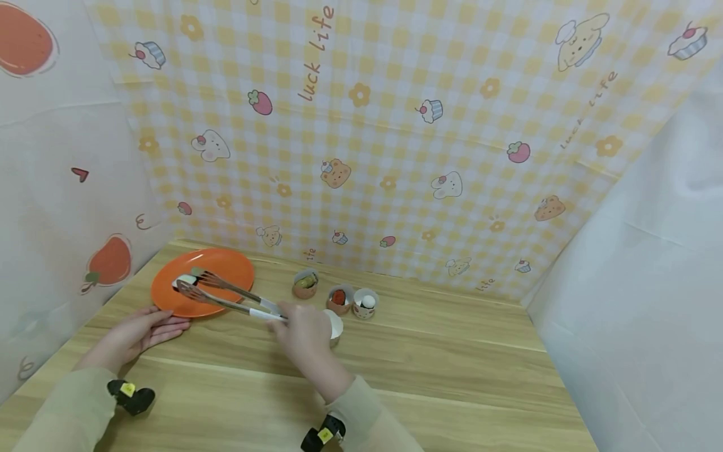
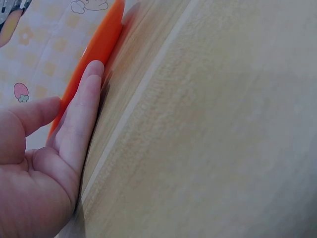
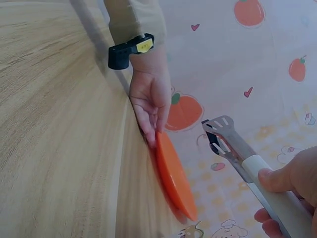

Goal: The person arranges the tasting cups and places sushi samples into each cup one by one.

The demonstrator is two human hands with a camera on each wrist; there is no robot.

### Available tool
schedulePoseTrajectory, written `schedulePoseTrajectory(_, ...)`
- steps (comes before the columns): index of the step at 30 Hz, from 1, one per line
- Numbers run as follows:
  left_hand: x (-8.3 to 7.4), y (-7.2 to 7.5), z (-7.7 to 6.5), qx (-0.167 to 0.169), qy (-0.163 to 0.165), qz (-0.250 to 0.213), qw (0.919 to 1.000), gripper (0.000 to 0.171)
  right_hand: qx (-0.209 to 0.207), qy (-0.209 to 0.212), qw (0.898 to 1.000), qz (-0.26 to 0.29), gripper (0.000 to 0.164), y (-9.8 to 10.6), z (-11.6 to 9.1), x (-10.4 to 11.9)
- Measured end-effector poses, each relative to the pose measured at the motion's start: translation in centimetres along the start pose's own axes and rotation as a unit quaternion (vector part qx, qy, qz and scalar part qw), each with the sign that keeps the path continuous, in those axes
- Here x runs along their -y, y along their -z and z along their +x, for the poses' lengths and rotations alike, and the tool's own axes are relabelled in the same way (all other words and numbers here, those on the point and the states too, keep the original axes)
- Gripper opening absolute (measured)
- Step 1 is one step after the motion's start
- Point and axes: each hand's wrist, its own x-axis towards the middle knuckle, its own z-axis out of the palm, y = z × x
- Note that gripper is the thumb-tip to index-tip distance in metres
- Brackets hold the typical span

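In the head view my right hand [image 1: 305, 333] grips metal tongs [image 1: 226, 306] by their pale handle. Their slotted heads reach out over an orange plate [image 1: 231, 271] at the back left. Between the heads is a small white and dark piece [image 1: 184, 280], showing as a black piece [image 3: 213, 144] in the right wrist view, raised above the plate. My left hand [image 1: 141, 336] holds the plate's near rim, thumb on the edge and fingers lying low along its side, as the left wrist view also shows the plate [image 2: 96, 47] against them.
Right of the plate stand small paper cups: one with green contents [image 1: 305, 284], one with something red [image 1: 339, 299], and one with a white round piece [image 1: 367, 302]. A further white cup [image 1: 336, 328] is partly hidden behind my right hand. Printed cloths [image 1: 390, 144] border the wooden table [image 1: 452, 364].
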Motion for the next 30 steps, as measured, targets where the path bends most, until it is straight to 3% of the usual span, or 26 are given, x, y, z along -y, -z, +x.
schedulePoseTrajectory(12,0.2,0.3,0.0,0.011,-0.012,0.003,0.9999,0.031,-0.007,0.023,1.000,-0.002,0.033,0.9,-0.9,-0.7)
schedulePoseTrajectory(21,0.3,0.6,0.1,0.013,-0.011,0.009,0.9998,0.029,-0.048,0.044,0.998,-0.001,0.028,1.1,-1.9,-2.2)
schedulePoseTrajectory(30,0.2,0.4,0.2,0.018,-0.019,0.010,0.9996,0.021,-0.010,0.014,0.999,0.045,0.032,1.8,-2.6,-3.2)
